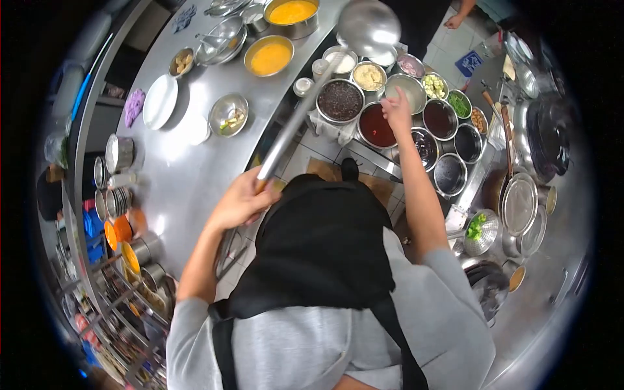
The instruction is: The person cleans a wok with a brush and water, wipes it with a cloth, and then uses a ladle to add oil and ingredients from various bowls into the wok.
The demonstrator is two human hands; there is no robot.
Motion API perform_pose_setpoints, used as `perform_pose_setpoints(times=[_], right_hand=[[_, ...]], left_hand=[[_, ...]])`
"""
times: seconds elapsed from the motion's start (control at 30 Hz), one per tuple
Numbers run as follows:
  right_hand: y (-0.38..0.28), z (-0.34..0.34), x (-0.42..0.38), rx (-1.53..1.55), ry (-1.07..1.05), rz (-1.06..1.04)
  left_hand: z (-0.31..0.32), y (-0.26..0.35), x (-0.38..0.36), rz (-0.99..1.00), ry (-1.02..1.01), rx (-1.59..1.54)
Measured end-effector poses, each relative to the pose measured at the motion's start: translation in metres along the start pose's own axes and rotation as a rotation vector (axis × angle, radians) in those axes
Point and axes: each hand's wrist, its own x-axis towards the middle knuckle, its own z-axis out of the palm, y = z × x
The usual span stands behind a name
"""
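My left hand [246,200] is closed round the handle of a long metal ladle [368,27], whose round bowl is raised over the far end of the seasoning containers. My right hand [398,112] is over a metal container of pale contents [412,91], its fingers pinched together; what they hold, if anything, is too small to make out. Near that hand stand a container of dark red sauce [377,125], one of black beans or similar dark bits [339,101], and one of yellowish paste [368,77].
On the left steel counter [182,156] are a white plate [160,102], a bowl with chopped pieces [229,116] and pots of yellow liquid [269,57]. A wok [547,138], a strainer [520,204] and a colander with greens [480,231] are at right. Another person's hand [453,22] shows at the top.
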Motion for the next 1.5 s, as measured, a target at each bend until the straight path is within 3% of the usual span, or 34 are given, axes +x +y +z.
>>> perform_pose_setpoints(times=[0.07,0.13,0.17,0.2,0.27,0.3,0.33,0.4,0.53,0.77,0.83,0.87,0.93,0.97,1.13,1.2,1.27,1.33,1.5], right_hand=[[0.026,0.010,0.053,-0.114,-0.042,-0.017],[0.066,0.014,0.098,-0.389,-0.082,-0.575],[0.048,0.012,0.097,-0.397,-0.138,-0.443],[0.028,0.004,0.091,-0.397,-0.160,-0.444],[-0.007,-0.016,0.072,-0.431,-0.184,-0.607],[-0.021,-0.027,0.059,-0.525,-0.224,-0.574],[-0.016,-0.034,0.054,-0.530,-0.243,-0.578],[0.002,-0.046,0.047,-0.553,-0.199,-0.793],[0.028,-0.065,0.041,-0.762,-0.254,-0.790],[0.021,-0.062,0.057,-0.600,-0.232,-0.721],[-0.008,-0.058,0.054,-0.232,-0.191,-0.351],[-0.001,-0.060,0.058,-0.235,-0.196,-0.351],[0.018,-0.063,0.071,-0.648,-0.162,-0.952],[0.018,-0.067,0.066,-0.803,-0.240,-0.941],[0.011,-0.075,0.054,-0.768,-0.158,-0.896],[0.026,-0.073,0.068,-0.590,-0.275,-0.647],[0.018,-0.063,0.079,-0.520,-0.229,-0.672],[-0.004,-0.049,0.078,-0.004,-0.200,-0.243],[0.007,-0.033,0.108,-0.065,-0.190,-0.121]], left_hand=[[0.015,-0.002,-0.036,-0.073,0.132,-0.205],[0.034,-0.008,-0.067,-0.081,0.212,-0.385],[0.044,-0.010,-0.078,-0.125,0.257,-0.407],[0.054,-0.012,-0.090,-0.175,0.299,-0.428],[0.077,-0.015,-0.110,-0.157,0.332,-0.551],[0.088,-0.013,-0.116,-0.210,0.345,-0.626],[0.098,-0.011,-0.120,-0.210,0.354,-0.663],[0.109,-0.010,-0.122,-0.250,0.371,-0.647],[0.117,-0.018,-0.116,-0.314,0.341,-0.658],[0.124,-0.019,-0.100,-0.348,0.249,-0.693],[0.126,-0.019,-0.097,-0.353,0.251,-0.724],[0.128,-0.020,-0.095,-0.354,0.249,-0.746],[0.130,-0.017,-0.094,-0.348,0.256,-0.741],[0.131,-0.016,-0.094,-0.343,0.264,-0.732],[0.135,-0.023,-0.093,-0.305,0.273,-0.780],[0.134,-0.025,-0.090,-0.304,0.278,-0.777],[0.133,-0.026,-0.087,-0.275,0.254,-0.774],[0.134,-0.023,-0.084,-0.290,0.257,-0.761],[0.134,-0.024,-0.083,-0.286,0.255,-0.761]])
